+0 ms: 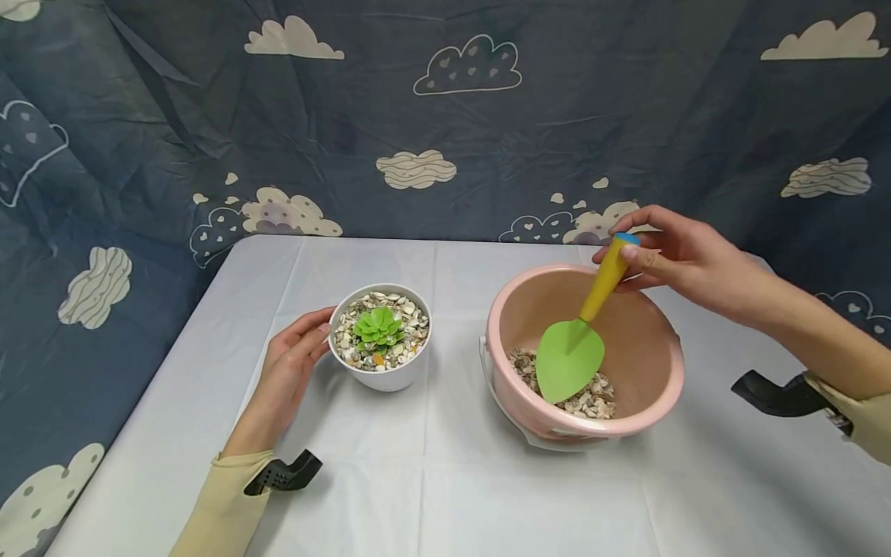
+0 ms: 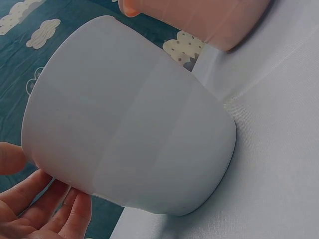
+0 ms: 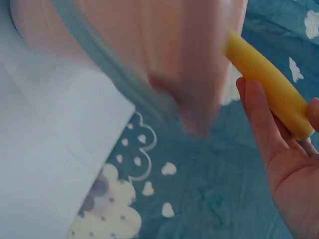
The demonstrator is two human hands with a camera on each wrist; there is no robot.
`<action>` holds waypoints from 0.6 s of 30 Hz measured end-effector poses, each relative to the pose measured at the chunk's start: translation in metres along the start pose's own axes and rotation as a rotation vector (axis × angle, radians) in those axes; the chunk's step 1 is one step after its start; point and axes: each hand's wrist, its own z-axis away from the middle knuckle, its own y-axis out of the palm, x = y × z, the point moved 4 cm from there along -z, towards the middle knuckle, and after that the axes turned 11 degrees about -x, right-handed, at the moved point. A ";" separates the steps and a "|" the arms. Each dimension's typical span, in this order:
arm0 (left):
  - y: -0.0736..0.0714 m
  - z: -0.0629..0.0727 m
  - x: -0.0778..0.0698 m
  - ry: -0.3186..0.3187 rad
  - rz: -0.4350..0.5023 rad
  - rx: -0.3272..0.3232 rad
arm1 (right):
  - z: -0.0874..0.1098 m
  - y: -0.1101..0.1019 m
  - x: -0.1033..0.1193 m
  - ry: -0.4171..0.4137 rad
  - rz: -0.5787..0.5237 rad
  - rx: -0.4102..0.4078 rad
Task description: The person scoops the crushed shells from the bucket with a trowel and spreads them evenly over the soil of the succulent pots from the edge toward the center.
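Within the pink bucket [image 1: 585,433], a trowel with a green blade [image 1: 569,360] and a yellow handle [image 1: 607,277] is tilted over a layer of pebble-like bits [image 1: 592,398]. My right hand [image 1: 685,251] pinches the handle near its blue end, above the bucket's far right rim. At the left stands a white pot [image 1: 390,379] filled with small stones or shells around a green succulent [image 1: 378,328]. The fingers [image 2: 75,214] of my left hand [image 1: 288,367] touch the pot's left side near its rim, fairly straight. The trowel's blade is hidden in the right wrist view.
A white cloth [image 1: 480,510] covers the table. The bucket's pale carrying handle [image 1: 511,414] hangs down its near left side. Behind the table hangs a dark blue curtain [image 1: 355,116] with a cloud pattern. Each wrist carries a black mount [image 1: 285,473].
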 end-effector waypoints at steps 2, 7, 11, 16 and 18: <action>0.000 -0.001 0.000 -0.003 -0.002 0.000 | 0.001 0.007 -0.002 0.003 0.004 0.009; 0.001 -0.002 0.002 -0.008 -0.002 0.004 | 0.002 0.022 -0.006 -0.036 -0.023 0.051; 0.002 -0.003 0.002 -0.004 0.000 0.005 | 0.002 0.032 -0.009 -0.048 -0.046 0.062; 0.002 -0.004 0.003 -0.002 -0.001 0.004 | 0.002 0.037 -0.011 -0.079 0.000 0.001; 0.002 -0.005 0.004 -0.001 -0.002 0.004 | 0.002 0.038 -0.011 -0.108 0.085 -0.051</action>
